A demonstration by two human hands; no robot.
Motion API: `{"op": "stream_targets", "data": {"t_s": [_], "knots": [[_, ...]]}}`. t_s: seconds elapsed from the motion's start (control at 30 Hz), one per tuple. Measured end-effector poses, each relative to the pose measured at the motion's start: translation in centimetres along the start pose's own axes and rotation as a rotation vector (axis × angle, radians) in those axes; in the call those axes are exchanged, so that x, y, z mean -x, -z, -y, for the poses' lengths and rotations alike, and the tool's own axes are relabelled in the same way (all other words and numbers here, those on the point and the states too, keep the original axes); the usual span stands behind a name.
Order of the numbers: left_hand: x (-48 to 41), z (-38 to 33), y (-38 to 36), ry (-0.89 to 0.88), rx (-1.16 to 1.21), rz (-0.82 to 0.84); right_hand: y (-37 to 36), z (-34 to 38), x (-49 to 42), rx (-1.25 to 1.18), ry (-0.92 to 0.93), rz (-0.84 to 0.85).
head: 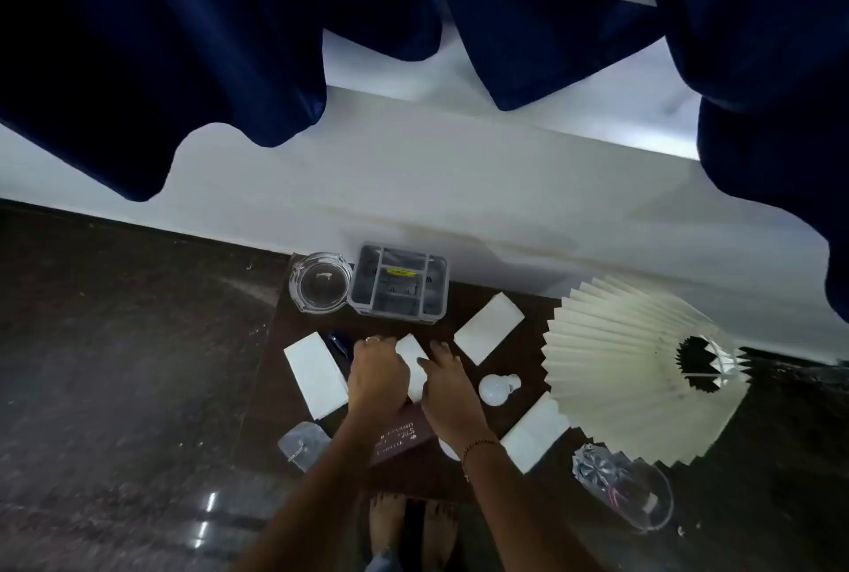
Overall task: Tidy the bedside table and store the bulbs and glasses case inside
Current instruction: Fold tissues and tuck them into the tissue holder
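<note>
On the dark bedside table (464,475), my left hand (376,376) and my right hand (448,380) both grip a small white box (413,364) at the table's middle. A bare white bulb (497,387) lies just right of my right hand. Three more white boxes lie around: one at the left (314,376), one at the back right (489,327), one at the front right (535,431). A maroon book (399,436) sits under my forearms. A second white bulb (448,449) peeks out under my right wrist. No glasses case is identifiable.
A glass ashtray (319,282) and a grey compartment organiser (399,289) stand at the table's back edge. A pleated white lampshade (638,369) lies at the right, with a clear glass object (620,491) below it. A clear item (303,443) sits front left. Blue curtains (161,43) hang behind.
</note>
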State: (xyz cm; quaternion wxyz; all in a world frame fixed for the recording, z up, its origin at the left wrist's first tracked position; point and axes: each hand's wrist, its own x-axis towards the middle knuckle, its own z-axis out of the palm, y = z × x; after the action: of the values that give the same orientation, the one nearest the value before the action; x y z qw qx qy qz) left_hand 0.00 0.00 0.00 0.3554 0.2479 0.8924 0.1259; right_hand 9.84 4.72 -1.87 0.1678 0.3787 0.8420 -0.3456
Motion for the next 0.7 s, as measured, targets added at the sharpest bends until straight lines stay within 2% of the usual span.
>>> {"op": "stream_targets", "data": {"t_s": [0.43, 0.7], "knots": [[-2.8, 0.8, -0.7, -0.093, -0.217, 0.283, -1.7, 0.4, -1.6, 0.237, -0.015, -0.003], [-4.0, 0.6, -0.7, -0.051, -0.17, 0.255, -2.8, 0.8, -2.4, 0.217, -0.023, -0.027]]}}
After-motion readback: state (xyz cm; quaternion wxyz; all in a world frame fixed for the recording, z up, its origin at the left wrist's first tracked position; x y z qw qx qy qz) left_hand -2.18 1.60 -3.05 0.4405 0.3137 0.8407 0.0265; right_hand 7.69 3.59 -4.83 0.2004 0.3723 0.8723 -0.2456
